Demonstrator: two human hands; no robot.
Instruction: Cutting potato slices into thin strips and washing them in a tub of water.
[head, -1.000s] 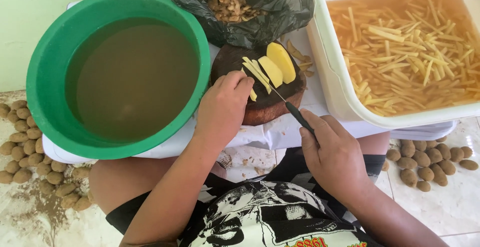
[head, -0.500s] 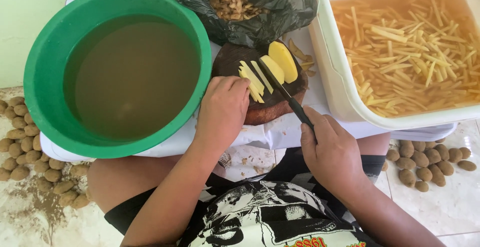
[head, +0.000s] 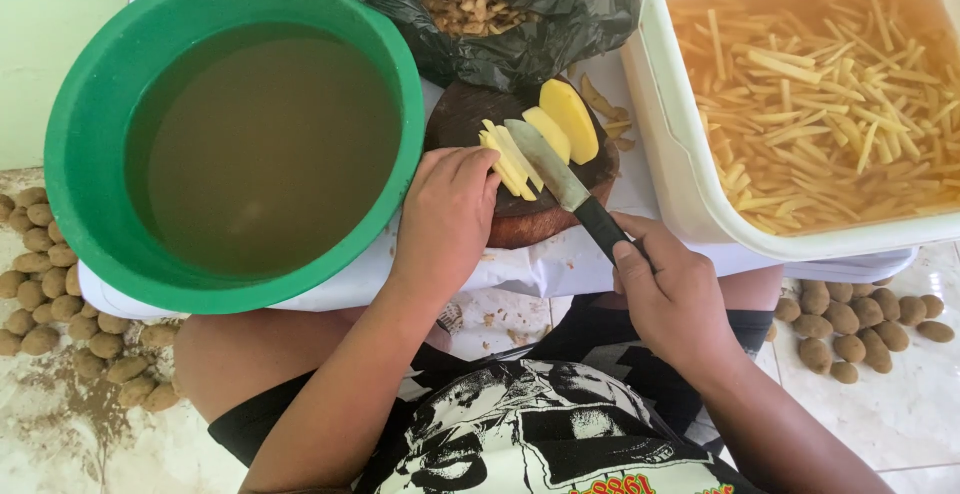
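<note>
Fingers (head: 468, 169) of my left hand (head: 445, 219) are curled down and pressed on the near end of the potato slices (head: 520, 149), pinning the stack flat on the round dark cutting board (head: 530, 219) that sits in the middle of the tabletop (head: 640, 184), between the green basin (head: 235, 134) toward the left edge and the white tub (head: 690, 204) of cut sticks toward the right edge. My right hand (head: 675, 299) is closed around the black handle of the knife (head: 565, 189), forefinger laid along the top, the blade angled across the slices. I judge these slices light, stiff and brittle enough to snap, and wet with starch, so they are likely to slide over one another and across the board. The safest hold seems to be from above, fingertips tucked back and knuckles toward the blade, bearing down on the stack rather than pinching its sides. One larger oval slice (head: 568, 119) leans at the far side of the board, just beside the black bag (head: 520, 24) of peelings at the far edge. Unpeeled small potatoes (head: 860, 329) lie on the floor on both sides.
</note>
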